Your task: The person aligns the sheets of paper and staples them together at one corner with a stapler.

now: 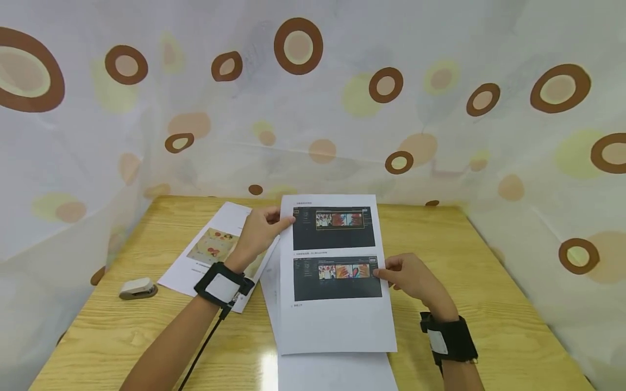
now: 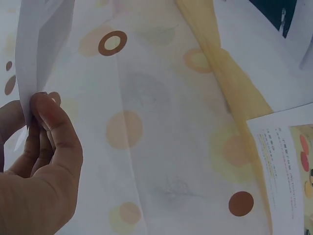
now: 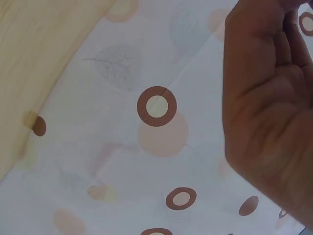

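A printed sheet of paper (image 1: 337, 326) with two dark screenshots is held up over the table between both hands. My left hand (image 1: 258, 231) pinches its upper left edge between thumb and fingers; the left wrist view shows the left hand (image 2: 49, 152) gripping the paper edge (image 2: 27, 63). At the sheet's right edge, my right hand (image 1: 413, 279) pinches it lower down, thumb on the front. The right wrist view catches only the right hand's (image 3: 274, 112) palm side, with the fingertips out of frame. More white paper (image 1: 337, 374) lies beneath the held sheet.
On the left of the wooden table (image 1: 440, 239) lies another printed sheet (image 1: 181, 274) with a food picture, partly under the left forearm. A small white and grey stapler (image 1: 138, 288) sits beside it. A spotted curtain (image 1: 342, 125) encloses the back and sides.
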`<state>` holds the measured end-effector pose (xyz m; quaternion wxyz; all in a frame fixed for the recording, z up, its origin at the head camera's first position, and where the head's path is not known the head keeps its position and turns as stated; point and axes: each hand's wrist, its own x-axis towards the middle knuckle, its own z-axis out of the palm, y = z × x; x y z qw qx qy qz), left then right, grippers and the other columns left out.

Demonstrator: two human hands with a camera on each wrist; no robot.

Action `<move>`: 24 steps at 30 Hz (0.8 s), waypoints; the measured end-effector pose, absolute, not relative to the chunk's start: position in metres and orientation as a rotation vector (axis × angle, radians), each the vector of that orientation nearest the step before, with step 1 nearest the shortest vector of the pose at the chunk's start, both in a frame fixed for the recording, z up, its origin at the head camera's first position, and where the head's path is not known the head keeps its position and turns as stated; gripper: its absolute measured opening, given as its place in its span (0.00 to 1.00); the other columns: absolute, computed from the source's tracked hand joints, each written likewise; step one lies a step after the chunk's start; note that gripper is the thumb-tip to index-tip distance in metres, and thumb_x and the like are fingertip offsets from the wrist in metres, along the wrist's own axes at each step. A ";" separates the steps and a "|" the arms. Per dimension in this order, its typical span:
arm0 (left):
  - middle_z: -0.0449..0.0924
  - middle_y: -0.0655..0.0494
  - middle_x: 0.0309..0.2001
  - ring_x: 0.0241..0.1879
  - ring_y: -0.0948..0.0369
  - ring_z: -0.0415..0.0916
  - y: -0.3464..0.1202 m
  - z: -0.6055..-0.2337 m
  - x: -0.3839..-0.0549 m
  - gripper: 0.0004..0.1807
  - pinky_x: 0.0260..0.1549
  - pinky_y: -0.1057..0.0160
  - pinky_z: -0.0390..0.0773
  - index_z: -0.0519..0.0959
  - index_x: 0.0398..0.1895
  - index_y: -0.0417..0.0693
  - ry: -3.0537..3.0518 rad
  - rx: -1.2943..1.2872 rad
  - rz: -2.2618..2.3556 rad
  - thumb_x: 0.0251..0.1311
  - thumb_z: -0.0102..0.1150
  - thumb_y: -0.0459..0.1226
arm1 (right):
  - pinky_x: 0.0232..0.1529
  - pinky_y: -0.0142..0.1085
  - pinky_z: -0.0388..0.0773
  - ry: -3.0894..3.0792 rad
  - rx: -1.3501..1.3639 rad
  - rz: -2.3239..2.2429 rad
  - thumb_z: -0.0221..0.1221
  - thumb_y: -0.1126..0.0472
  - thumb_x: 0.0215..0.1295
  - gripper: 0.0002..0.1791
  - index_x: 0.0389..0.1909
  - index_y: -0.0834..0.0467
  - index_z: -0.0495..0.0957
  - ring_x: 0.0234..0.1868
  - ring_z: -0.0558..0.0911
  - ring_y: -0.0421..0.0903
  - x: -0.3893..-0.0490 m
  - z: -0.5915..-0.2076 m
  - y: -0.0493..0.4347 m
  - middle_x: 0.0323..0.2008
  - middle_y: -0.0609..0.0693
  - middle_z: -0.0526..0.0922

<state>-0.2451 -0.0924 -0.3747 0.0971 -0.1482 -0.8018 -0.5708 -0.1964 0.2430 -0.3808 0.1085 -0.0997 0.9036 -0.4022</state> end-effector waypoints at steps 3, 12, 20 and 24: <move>0.84 0.51 0.31 0.31 0.57 0.78 -0.093 -0.383 -0.243 0.11 0.33 0.60 0.73 0.85 0.43 0.38 -2.434 -0.427 -1.642 0.65 0.65 0.38 | 0.31 0.39 0.74 2.644 -0.304 -1.157 0.63 0.59 0.68 0.15 0.22 0.60 0.76 0.26 0.73 0.46 -0.196 -0.386 0.242 0.20 0.47 0.73; 0.73 0.55 0.20 0.23 0.56 0.67 -0.093 -0.397 -0.239 0.15 0.28 0.59 0.64 0.77 0.23 0.44 -2.524 -0.405 -1.576 0.65 0.65 0.40 | 0.27 0.38 0.70 2.648 -0.266 -1.031 0.64 0.60 0.67 0.13 0.22 0.59 0.79 0.23 0.72 0.44 -0.196 -0.393 0.240 0.18 0.49 0.75; 0.63 0.58 0.17 0.21 0.60 0.60 -0.092 -0.410 -0.238 0.18 0.24 0.61 0.59 0.71 0.18 0.45 -2.580 -0.397 -1.527 0.64 0.66 0.38 | 0.23 0.37 0.64 2.630 -0.333 -0.906 0.65 0.61 0.64 0.16 0.17 0.59 0.78 0.20 0.70 0.44 -0.197 -0.401 0.237 0.16 0.49 0.75; 0.68 0.59 0.17 0.20 0.61 0.62 -0.090 -0.419 -0.238 0.15 0.23 0.62 0.60 0.76 0.20 0.46 -2.598 -0.377 -1.485 0.63 0.67 0.38 | 0.21 0.35 0.59 2.617 -0.365 -0.894 0.66 0.61 0.62 0.17 0.15 0.59 0.76 0.18 0.67 0.42 -0.196 -0.404 0.234 0.14 0.47 0.73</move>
